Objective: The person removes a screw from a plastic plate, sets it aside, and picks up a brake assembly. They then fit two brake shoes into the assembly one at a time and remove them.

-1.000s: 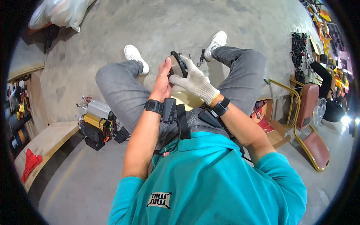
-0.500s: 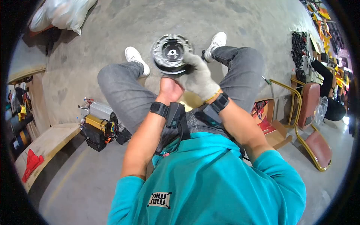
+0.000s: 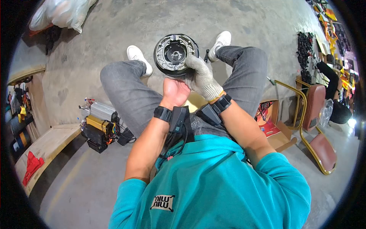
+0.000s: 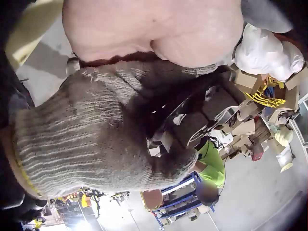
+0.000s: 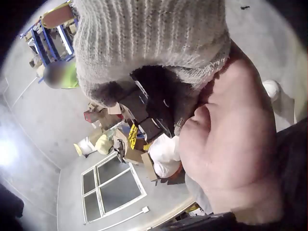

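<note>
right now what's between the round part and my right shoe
A small black object on the floor shows between the round part and your right shoe in the head view.

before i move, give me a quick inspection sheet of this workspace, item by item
surface: bare concrete floor; the work is held above it
job's things: round metal-and-black part, open face showing; a small dark item by the right shoe, unclear what
clutter: metal-cased units by a wooden bench, red cloth on the bench, open cardboard box
grips: bare left hand below the part, fingers hidden; gloved right hand holding its edge
cables: loose wires at the units
surroundings: gold-framed chair, white bags, someone in a green top
</note>
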Tool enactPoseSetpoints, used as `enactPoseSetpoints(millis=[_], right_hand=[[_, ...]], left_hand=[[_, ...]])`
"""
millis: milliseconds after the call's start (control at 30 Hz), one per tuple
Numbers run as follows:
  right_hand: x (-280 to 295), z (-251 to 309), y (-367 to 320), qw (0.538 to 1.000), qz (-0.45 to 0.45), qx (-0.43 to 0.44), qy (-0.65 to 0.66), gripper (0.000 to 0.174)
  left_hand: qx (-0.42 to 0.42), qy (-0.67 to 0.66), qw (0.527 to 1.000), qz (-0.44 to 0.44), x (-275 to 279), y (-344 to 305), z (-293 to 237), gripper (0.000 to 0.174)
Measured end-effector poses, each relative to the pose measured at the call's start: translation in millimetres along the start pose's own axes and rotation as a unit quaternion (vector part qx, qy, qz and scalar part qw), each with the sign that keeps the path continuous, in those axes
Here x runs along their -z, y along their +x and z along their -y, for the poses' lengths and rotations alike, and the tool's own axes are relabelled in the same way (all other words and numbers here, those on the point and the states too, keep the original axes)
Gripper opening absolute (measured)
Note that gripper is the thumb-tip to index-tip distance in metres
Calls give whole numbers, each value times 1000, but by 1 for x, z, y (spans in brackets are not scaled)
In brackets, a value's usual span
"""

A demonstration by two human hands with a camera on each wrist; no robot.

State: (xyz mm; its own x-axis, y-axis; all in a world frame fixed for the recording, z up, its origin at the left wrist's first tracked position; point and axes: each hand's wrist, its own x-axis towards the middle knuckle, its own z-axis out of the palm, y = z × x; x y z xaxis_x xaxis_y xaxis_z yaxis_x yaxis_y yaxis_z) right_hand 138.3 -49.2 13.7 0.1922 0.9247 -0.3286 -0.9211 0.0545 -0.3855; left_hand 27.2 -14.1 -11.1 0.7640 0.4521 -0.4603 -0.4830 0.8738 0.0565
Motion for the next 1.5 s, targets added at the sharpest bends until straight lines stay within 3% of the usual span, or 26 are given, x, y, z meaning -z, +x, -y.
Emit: enactPoseSetpoints(millis=[167,233,500,700,767,800,867,900,1033,1100,1133,1167,1200,1233,1267,1300,1367,1400,1467,1500], right_hand=[[5,3,4,1000,-4,4,-14,40],[5,8,1,998,-51,-10,-31,37],[6,12,-5,998,-45,-12,-35,22],[12,12,-2,998,-25,-1,-62,22],[10,14,-3,997,-43,-6,-61,32],[8,18,-5,997,-42,-6,-61,32],[3,29,-11,995,1,-94,21,33],[2,31,-12,995,2,-93,20,33],[5,34,-17,983,74,-136,102,39],[2,31,-21,981,36,-149,116,38],[11,5,-15,947,-20,91,-308,35],[25,3,-18,947,-21,94,-308,35],[1,13,-25,996,26,-39,-71,33],[-14,17,-29,968,73,-169,172,31],[15,-4,-28,994,-8,-106,19,28],[11,-8,-27,985,6,-120,126,25],[-14,7,-34,968,51,-173,175,24],[-16,13,-34,968,52,-171,176,24],[-15,22,-32,942,177,-194,208,23],[-8,22,-30,943,178,-190,206,23]], left_hand=[[9,13,1000,14,-4,-1,0,41],[-3,49,999,1,-5,-1,2,40],[45,58,997,26,18,4,-3,32],[41,103,993,-38,37,11,-8,26],[127,103,978,130,75,19,-19,25],[126,103,978,131,58,13,-16,25],[20,263,961,-88,1,-8,-7,24],[20,263,961,-86,-3,-11,-8,24],[16,240,971,-10,5,-15,-12,30],[91,54,988,111,22,-9,-14,38],[131,-73,979,138,28,-7,-13,45],[108,-19,992,63,34,-9,-11,37],[109,-18,992,63,39,-11,-11,37],[125,-31,989,79,45,-15,-13,42],[140,-44,985,95,51,-19,-12,48],[84,28,992,88,45,-27,-7,46],[102,-78,970,208,38,-26,-9,44],[104,-77,969,208,40,-25,-11,44],[146,-64,974,162,46,-25,-15,42],[150,-62,973,164,43,-23,-17,42]])
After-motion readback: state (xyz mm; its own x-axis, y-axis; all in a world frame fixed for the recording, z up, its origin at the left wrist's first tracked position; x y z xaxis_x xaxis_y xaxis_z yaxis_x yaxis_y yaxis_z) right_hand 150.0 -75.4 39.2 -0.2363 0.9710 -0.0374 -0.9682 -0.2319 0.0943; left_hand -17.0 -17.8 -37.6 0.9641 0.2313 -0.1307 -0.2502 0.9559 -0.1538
